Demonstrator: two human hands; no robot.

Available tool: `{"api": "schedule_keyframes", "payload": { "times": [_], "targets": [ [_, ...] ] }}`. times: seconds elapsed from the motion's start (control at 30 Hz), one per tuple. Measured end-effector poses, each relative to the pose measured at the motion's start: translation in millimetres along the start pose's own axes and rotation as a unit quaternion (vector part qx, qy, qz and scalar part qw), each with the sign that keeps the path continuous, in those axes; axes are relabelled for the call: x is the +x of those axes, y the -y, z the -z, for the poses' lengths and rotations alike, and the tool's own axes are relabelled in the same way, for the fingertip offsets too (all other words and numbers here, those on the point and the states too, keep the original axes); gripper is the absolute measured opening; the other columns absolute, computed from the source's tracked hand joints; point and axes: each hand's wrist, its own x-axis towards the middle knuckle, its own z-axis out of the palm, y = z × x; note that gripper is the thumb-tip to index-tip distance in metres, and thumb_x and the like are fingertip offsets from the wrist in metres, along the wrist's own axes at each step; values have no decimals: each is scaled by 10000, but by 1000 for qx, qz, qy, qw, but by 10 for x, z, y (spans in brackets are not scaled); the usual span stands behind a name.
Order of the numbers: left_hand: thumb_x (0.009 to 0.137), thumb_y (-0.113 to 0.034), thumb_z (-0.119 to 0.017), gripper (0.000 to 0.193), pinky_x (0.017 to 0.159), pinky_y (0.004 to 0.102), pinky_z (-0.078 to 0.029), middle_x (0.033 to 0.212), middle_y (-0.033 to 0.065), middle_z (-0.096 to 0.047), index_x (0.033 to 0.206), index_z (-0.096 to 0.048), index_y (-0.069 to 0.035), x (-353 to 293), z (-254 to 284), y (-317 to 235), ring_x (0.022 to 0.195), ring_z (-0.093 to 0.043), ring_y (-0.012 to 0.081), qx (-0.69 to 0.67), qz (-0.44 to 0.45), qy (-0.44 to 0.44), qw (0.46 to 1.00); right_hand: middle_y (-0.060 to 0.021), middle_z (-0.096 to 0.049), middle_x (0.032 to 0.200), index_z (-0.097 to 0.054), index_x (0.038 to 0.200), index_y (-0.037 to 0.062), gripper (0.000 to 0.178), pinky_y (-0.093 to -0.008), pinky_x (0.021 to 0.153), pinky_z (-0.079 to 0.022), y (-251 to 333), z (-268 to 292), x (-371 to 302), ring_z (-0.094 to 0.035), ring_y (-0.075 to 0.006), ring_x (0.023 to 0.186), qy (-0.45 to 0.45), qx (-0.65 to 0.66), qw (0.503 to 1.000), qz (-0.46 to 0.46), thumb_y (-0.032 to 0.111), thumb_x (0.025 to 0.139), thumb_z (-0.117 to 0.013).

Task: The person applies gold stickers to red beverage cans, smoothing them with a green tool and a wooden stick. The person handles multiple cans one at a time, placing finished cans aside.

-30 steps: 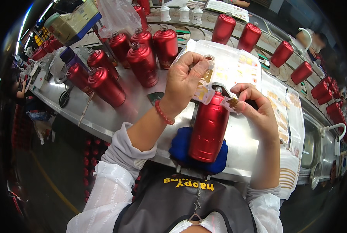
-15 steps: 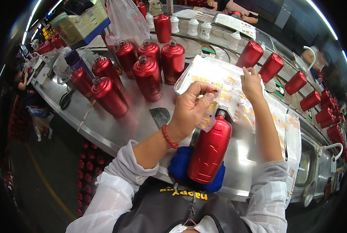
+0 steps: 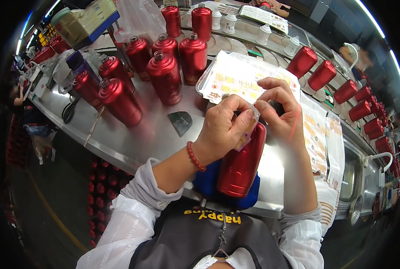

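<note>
Red bottle (image 3: 241,171) lies on a blue cloth (image 3: 204,179); above it, the left hand (image 3: 227,124) pinches a sticker (image 3: 246,139). The right hand (image 3: 281,111), fingertips narrowed, meets its top; whether gripping, I cannot tell.

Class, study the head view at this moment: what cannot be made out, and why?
In the head view:
- Neck of the red bottle: hidden where the left hand and right hand meet.
- Upper part of the small patterned piece: covered by left fingers.
- Middle of the blue cloth: under the bottle.
- Plastic bag: top cut off by upper edge.
</note>
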Motion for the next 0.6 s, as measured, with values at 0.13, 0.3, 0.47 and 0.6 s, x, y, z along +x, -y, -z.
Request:
{"api": "schedule_keyframes", "payload": {
  "times": [0.13, 0.3, 0.47, 0.6],
  "targets": [
    [953, -115, -666, 118, 645, 303, -519, 830, 102, -659, 940, -608, -13, -106, 19, -114, 703, -648, 166, -32, 6, 0, 999, -115, -615, 1181, -669, 1015, 13, 166, -317, 954, -451, 42, 25, -182, -579, -194, 1083, -49, 67, 996, -31, 159, 939, -679],
    [974, -177, -658, 174, 652, 289, -522, 860, 109, -675, 978, -616, -8, -233, 4, -341, 728, -661, 141, -73, 85, 52, 992, -96, -594, 1226, -624, 947, 3, 111, -256, 881, -461, 197, 53, -471, -575, -141, 1031, 27, -7, 999, -32, 93, 955, -689],
    [922, -437, -716, 688, 959, 387, -479, 1251, 167, -609, 1379, -477, 17, -681, 213, -204, 1083, -632, 295, 64, -68, 117, 989, -98, -633, 1141, -651, 894, 0, 100, -242, 659, -443, 331, 306, -719, -586, -128, 847, -30, -119, 991, 58, 71, 902, -720],
    [830, -534, -760, 1153, 1191, 583, -170, 1381, 219, -544, 1583, -100, 38, -1158, 285, -51, 1394, -428, 391, 257, -86, 206, 940, -99, -649, 1128, -643, 885, 7, 92, -235, 629, -426, 402, 436, -835, -577, -106, 817, -15, -170, 984, 45, 63, 898, -714]
  ]
}}
